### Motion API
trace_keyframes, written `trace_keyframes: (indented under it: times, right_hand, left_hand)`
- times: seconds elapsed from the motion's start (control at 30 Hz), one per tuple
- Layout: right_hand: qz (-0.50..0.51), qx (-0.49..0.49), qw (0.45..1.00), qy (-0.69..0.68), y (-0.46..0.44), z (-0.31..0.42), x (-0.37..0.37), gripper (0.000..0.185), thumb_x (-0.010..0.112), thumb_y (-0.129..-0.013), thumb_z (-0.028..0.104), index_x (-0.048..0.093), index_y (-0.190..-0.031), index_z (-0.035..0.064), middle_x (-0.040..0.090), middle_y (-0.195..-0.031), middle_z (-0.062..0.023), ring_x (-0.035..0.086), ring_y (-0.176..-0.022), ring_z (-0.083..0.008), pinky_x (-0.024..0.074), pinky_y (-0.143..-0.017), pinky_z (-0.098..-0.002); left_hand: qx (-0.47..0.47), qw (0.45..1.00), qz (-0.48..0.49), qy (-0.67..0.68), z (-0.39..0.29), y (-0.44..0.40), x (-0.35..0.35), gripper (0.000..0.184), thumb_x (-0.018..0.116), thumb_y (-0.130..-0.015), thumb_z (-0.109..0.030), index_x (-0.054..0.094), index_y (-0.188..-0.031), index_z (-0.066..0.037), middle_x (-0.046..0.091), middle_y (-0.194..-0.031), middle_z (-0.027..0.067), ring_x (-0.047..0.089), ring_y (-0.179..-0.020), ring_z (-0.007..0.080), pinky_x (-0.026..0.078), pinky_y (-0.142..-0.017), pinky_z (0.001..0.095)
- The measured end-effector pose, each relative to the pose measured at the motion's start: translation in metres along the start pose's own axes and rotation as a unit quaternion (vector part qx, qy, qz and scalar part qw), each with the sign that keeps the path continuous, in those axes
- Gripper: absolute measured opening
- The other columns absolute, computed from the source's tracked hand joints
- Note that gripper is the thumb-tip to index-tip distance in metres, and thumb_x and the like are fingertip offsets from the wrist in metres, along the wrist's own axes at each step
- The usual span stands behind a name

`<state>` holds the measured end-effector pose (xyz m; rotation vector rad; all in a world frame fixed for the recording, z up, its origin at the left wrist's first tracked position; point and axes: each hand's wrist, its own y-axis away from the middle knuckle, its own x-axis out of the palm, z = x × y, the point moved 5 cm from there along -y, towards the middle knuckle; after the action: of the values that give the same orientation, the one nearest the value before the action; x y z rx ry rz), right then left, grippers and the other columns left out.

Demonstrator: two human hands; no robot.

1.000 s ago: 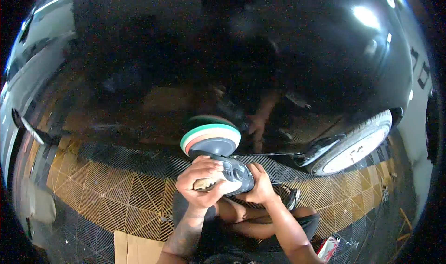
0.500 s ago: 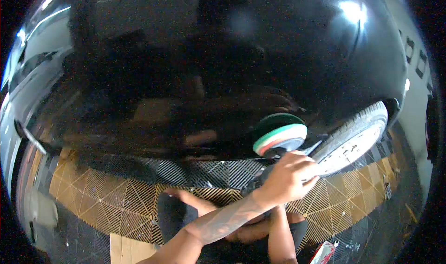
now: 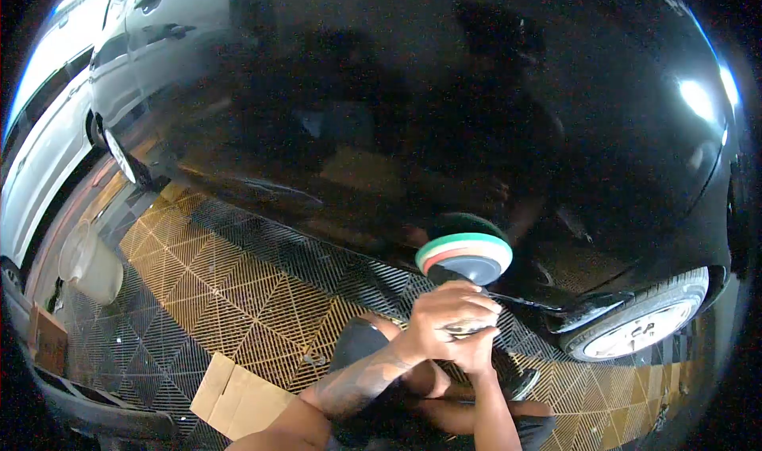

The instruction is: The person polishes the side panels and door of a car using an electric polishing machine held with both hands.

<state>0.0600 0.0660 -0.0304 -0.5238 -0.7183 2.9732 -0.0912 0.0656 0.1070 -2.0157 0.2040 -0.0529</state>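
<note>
A car polisher (image 3: 475, 270) with a layered foam pad, green-edged on its face, meets the lower part of a glossy black car panel (image 3: 381, 109). My left hand (image 3: 444, 316) wraps around the polisher's dark body just behind the pad. Close beneath it, my right hand (image 3: 479, 356) is closed on the machine further back, partly covered by the left. Most of the polisher's body is hidden by my hands. The pad and the panel's dark reflection of it appear to touch.
A car wheel (image 3: 635, 332) stands to the right, under the black bodywork. Flattened cardboard (image 3: 242, 395) lies on the patterned tile floor (image 3: 230, 292) at lower left. A whitish bucket (image 3: 91, 264) and a white car (image 3: 48, 149) are at the far left.
My view has swung left, so the wheel sits lower and further right. The polisher's pad has turned to tilt the other way, and both hands now show together on the machine.
</note>
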Motion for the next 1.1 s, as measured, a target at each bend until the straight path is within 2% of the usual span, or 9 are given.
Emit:
trace_keyframes:
  times: [0.13,0.23,0.4,0.53,0.63,0.83,0.87,1.0,1.1]
  right_hand:
    - [-0.022,-0.028,0.999,0.038,-0.024,0.027,0.044,0.070,0.091,-0.050,0.027,0.060,-0.107,0.0008,0.063,-0.100,-0.0186,0.064,-0.093,-0.0369,0.0528,-0.083,-0.0442]
    - [0.001,-0.022,0.995,0.099,-0.037,0.046,0.076,0.071,0.094,-0.047,0.029,0.059,-0.103,0.0021,0.060,-0.095,-0.0183,0.061,-0.091,-0.0398,0.0517,-0.086,-0.0475]
    - [0.066,-0.033,0.982,0.173,-0.054,0.055,0.129,0.085,0.093,-0.049,0.026,0.054,-0.120,-0.0009,0.056,-0.117,-0.0290,0.056,-0.109,-0.0470,0.0490,-0.095,-0.0536]
    - [0.057,-0.043,0.984,0.163,-0.063,0.066,0.137,0.076,0.087,-0.049,0.022,0.059,-0.117,0.0004,0.061,-0.109,-0.0228,0.056,-0.107,-0.0441,0.0488,-0.096,-0.0493]
    - [0.059,-0.034,0.994,0.082,-0.057,0.069,0.118,0.075,0.087,-0.049,0.022,0.059,-0.114,0.0001,0.061,-0.108,-0.0215,0.057,-0.104,-0.0432,0.0492,-0.094,-0.0486]
    - [-0.002,-0.023,0.996,0.083,-0.029,0.055,0.037,0.071,0.089,-0.050,0.028,0.059,-0.109,0.0010,0.061,-0.102,-0.0203,0.058,-0.099,-0.0420,0.0500,-0.090,-0.0480]
    - [-0.011,-0.009,0.997,0.076,-0.023,0.043,0.023,0.071,0.090,-0.050,0.029,0.059,-0.109,0.0014,0.061,-0.101,-0.0196,0.059,-0.098,-0.0414,0.0502,-0.089,-0.0473]
    - [-0.111,0.004,0.993,-0.035,0.005,0.008,-0.039,0.070,0.089,-0.055,0.034,0.060,-0.111,0.0030,0.063,-0.105,-0.0153,0.063,-0.099,-0.0351,0.0513,-0.091,-0.0445]
    - [-0.144,0.052,0.984,-0.094,0.027,-0.014,-0.080,0.070,0.089,-0.055,0.034,0.060,-0.112,0.0031,0.064,-0.106,-0.0150,0.064,-0.100,-0.0341,0.0515,-0.091,-0.0439]
  left_hand:
    - [0.011,0.999,-0.051,-0.007,-0.002,-0.001,-0.071,0.022,0.085,-0.071,-0.011,0.072,-0.087,-0.005,0.077,-0.091,0.0164,0.076,-0.089,0.0284,0.055,-0.093,0.0451]
    - [0.014,0.996,-0.087,-0.009,0.001,0.003,-0.119,0.025,0.085,-0.071,-0.017,0.071,-0.088,-0.006,0.077,-0.089,0.0174,0.076,-0.087,0.0307,0.054,-0.092,0.0480]
    - [0.046,0.976,-0.213,-0.011,0.011,0.023,-0.188,0.031,0.084,-0.078,-0.023,0.064,-0.091,-0.005,0.075,-0.085,0.0150,0.075,-0.083,0.0294,0.054,-0.090,0.0477]
    - [0.033,0.979,-0.200,-0.030,0.003,0.015,-0.202,0.030,0.084,-0.078,-0.023,0.063,-0.092,-0.005,0.075,-0.086,0.0154,0.074,-0.082,0.0285,0.053,-0.090,0.0461]
    - [0.021,0.987,-0.160,-0.029,-0.008,-0.001,-0.175,0.029,0.084,-0.076,-0.020,0.064,-0.091,-0.005,0.075,-0.086,0.0162,0.074,-0.083,0.0282,0.053,-0.090,0.0455]
    - [-0.006,0.998,-0.056,-0.006,-0.015,-0.022,-0.073,0.020,0.081,-0.071,-0.011,0.071,-0.085,-0.003,0.076,-0.087,0.0158,0.075,-0.086,0.0276,0.054,-0.091,0.0451]
    - [0.007,0.999,-0.021,-0.034,-0.015,-0.024,-0.052,0.020,0.080,-0.077,-0.019,0.067,-0.085,-0.006,0.076,-0.086,0.0150,0.075,-0.084,0.0274,0.054,-0.093,0.0476]
    - [0.063,0.997,0.051,0.010,-0.021,-0.042,0.048,0.023,0.084,-0.073,-0.011,0.074,-0.092,-0.005,0.077,-0.091,0.0114,0.075,-0.087,0.0261,0.057,-0.088,0.0446]
    - [0.051,0.998,0.039,0.019,-0.023,-0.042,0.127,0.029,0.087,-0.072,-0.016,0.073,-0.096,-0.010,0.075,-0.102,0.0035,0.072,-0.095,0.0256,0.057,-0.090,0.0424]
